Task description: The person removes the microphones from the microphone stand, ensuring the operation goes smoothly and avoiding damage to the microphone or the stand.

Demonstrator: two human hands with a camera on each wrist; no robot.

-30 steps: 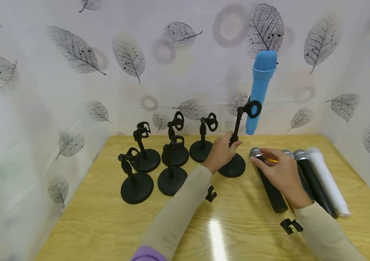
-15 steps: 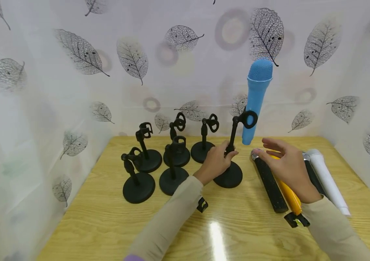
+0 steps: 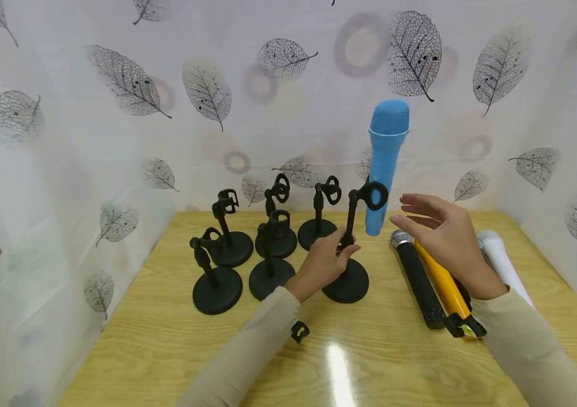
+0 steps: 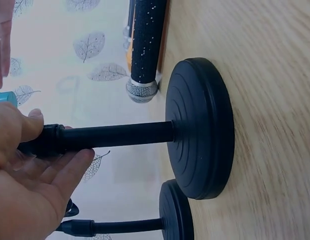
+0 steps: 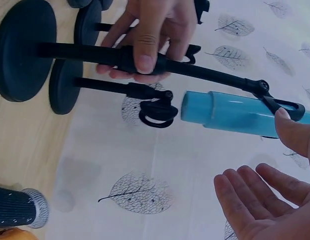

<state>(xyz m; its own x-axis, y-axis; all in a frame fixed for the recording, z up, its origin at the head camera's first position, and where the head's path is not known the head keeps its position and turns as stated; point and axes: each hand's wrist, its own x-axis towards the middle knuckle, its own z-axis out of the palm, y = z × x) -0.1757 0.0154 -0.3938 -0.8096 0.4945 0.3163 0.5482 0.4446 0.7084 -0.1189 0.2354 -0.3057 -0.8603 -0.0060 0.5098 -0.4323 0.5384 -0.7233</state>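
My left hand (image 3: 321,263) grips the pole of a black desktop microphone stand (image 3: 346,282), thumb and fingers wrapped round its collar. Its round base is low at the tabletop. The ring-shaped clip (image 3: 376,195) at the top holds a blue microphone (image 3: 384,152), slightly tilted with its mesh head up. Just right of the clip is my right hand (image 3: 446,240), fingers spread and holding nothing. In the right wrist view its thumb (image 5: 289,130) overlaps the blue microphone close to the clip, while its other fingers stand apart below.
Several more black stands (image 3: 217,291) without microphones stand at the left. On the right lie a black speckled microphone (image 3: 420,282), a yellow one (image 3: 443,282) and a white one (image 3: 504,260), partly behind my right arm. A leaf-patterned cloth (image 3: 298,113) hangs behind the wooden table (image 3: 166,362).
The stand with the blue microphone has come left and nearer in my left hand. My right hand has risen from over the lying microphones, its fingers spreading beside the blue microphone.
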